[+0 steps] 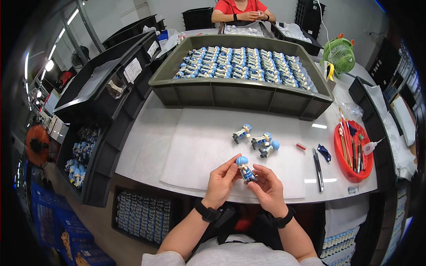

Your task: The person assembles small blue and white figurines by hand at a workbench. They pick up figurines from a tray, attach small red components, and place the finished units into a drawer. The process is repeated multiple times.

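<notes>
A small blue-haired figurine [245,169] is held upright between my two hands, just above the front of the white table. My left hand [222,178] pinches it by the head and side. The fingers of my right hand [268,185] close around its lower body and feet. Beyond my hands, three similar figurines lie on the white sheet: one figurine [242,133] at the left, another figurine [262,140] in the middle, and a third figurine [269,149] nearest my right hand.
A large dark tray [239,95] with rows of figurines spans the table's back. At right are a red basket [338,155] of brushes, tweezers [318,169] and a green fan [339,55]. Black crates [100,133] stand left. A person in red [242,11] works opposite.
</notes>
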{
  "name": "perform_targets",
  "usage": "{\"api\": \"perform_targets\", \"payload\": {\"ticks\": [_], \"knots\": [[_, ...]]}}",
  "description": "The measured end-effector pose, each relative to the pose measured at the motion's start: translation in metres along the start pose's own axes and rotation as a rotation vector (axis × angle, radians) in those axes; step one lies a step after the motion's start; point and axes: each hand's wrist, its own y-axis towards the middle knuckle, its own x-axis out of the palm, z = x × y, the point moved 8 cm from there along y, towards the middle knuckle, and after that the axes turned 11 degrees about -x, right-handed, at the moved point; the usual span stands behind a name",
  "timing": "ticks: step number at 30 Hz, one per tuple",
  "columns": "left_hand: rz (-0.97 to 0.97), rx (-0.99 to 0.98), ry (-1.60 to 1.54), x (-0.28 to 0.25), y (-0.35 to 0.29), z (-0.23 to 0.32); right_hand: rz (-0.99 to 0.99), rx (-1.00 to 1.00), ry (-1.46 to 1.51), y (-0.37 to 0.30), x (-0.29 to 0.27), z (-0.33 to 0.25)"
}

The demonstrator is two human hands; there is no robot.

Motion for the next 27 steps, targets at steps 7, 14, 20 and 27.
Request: {"api": "perform_targets", "payload": {"ticks": [7, 14, 20, 27], "knots": [[-0.021, 0.021, -0.009, -0.001, 0.001, 0.000, 0.018, -0.015, 0.043, 0.000, 0.000, 0.001], [-0.003, 0.031, 0.045, -0.001, -0.002, 0.001, 0.064, -0.086, -0.079, -0.001, -0.008, -0.001], [0.029, 0.012, 0.052, -0.004, -0.002, 0.000, 0.121, -0.119, -0.085, 0.002, -0.010, -0.008], [-0.067, 0.059, -0.069, 0.000, -0.002, 0.003, 0.113, -0.110, -0.055, 0.002, -0.010, -0.008]]}}
